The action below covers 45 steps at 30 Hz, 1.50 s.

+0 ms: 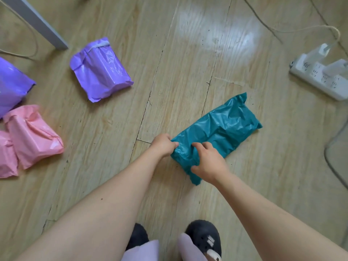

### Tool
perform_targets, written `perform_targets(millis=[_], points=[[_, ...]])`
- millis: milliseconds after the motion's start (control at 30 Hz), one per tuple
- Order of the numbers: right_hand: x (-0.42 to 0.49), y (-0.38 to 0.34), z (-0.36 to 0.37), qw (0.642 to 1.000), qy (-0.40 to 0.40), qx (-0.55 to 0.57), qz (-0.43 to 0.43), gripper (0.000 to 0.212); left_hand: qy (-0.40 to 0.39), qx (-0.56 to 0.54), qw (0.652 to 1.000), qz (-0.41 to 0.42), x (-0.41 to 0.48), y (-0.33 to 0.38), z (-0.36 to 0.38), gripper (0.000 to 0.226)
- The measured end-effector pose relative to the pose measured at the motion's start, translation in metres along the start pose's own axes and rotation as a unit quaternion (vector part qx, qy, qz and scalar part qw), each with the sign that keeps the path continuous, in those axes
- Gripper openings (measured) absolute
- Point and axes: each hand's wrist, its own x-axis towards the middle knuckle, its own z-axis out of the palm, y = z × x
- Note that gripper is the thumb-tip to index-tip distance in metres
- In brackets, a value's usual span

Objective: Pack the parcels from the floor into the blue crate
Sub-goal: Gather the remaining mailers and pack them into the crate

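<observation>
**Both hands on teal parcel, near end**

Teal parcel (218, 136) flat on wood floor (113, 166), long axis running diagonally, far end toward upper right, near end toward the person. Gripped at near end only. Left hand (163, 146) at the near-left corner, fingers curled shut, pinching the plastic edge. Right hand (207, 162) on top of the near end, fingers (199, 146) bent and pressing into the wrap, thumb at the lower edge; closed partway round the bag. Rest of parcel extends away beyond both hands, lying on floor; can't tell if near end lifted.

Other parcels well apart to the left: purple parcel (99, 70) alone at upper left; second purple parcel (11, 87) at left edge, cut off by frame; pink parcel (33, 136) below it; second pink parcel (7, 155) just beside, overlapping at left edge.

No crate in view, so nothing to report re contents.

White power strip (320, 74) w/ plugs at right, cable (273, 29) trailing off. Grey table leg (37, 21) top left. Dark slippers (205, 238) at bottom.
</observation>
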Motion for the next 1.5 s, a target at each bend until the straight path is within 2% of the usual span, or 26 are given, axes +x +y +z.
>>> perform_targets(millis=[100, 200, 433, 533, 700, 800, 967, 1100, 1267, 1400, 1500], points=[[-0.035, -0.015, -0.022, 1.0, -0.003, 0.0, -0.009, 0.087, -0.006, -0.067, 0.997, 0.027, -0.045, 0.013, -0.023, 0.012], [-0.081, -0.038, -0.054, 1.0, -0.007, 0.004, -0.03, 0.102, -0.005, -0.11, 0.993, 0.037, -0.101, 0.029, -0.052, 0.009], [-0.191, -0.114, -0.144, 0.996, -0.004, 0.019, -0.082, 0.109, 0.018, -0.254, 0.967, 0.033, -0.245, 0.069, -0.135, 0.018], [-0.227, -0.149, -0.175, 0.994, 0.006, 0.0, -0.106, 0.101, 0.012, -0.333, 0.943, 0.021, -0.302, 0.075, -0.172, 0.02], [-0.286, -0.21, -0.223, 0.981, 0.066, -0.058, -0.173, 0.061, 0.025, -0.411, 0.911, 0.028, -0.397, 0.072, -0.234, 0.01], [-0.312, -0.244, -0.241, 0.971, 0.103, -0.069, -0.205, 0.049, 0.06, -0.421, 0.904, 0.042, -0.44, 0.064, -0.26, 0.014], [-0.359, -0.3, -0.253, 0.966, 0.112, -0.025, -0.231, 0.03, 0.175, -0.417, 0.891, 0.04, -0.507, 0.023, -0.294, 0.032], [-0.401, -0.339, -0.238, 0.962, 0.075, 0.02, -0.26, 0.016, 0.256, -0.382, 0.888, 0.018, -0.578, -0.042, -0.302, 0.017], [-0.463, -0.385, -0.203, 0.951, 0.005, 0.03, -0.308, 0.018, 0.321, -0.364, 0.874, -0.033, -0.66, -0.122, -0.29, 0.018], [-0.515, -0.431, -0.161, 0.944, -0.034, 0.027, -0.328, 0.018, 0.358, -0.424, 0.827, -0.087, -0.712, -0.19, -0.276, 0.02], [-0.547, -0.464, -0.117, 0.941, -0.065, 0.027, -0.332, 0.028, 0.378, -0.477, 0.786, -0.109, -0.735, -0.238, -0.266, 0.017]])
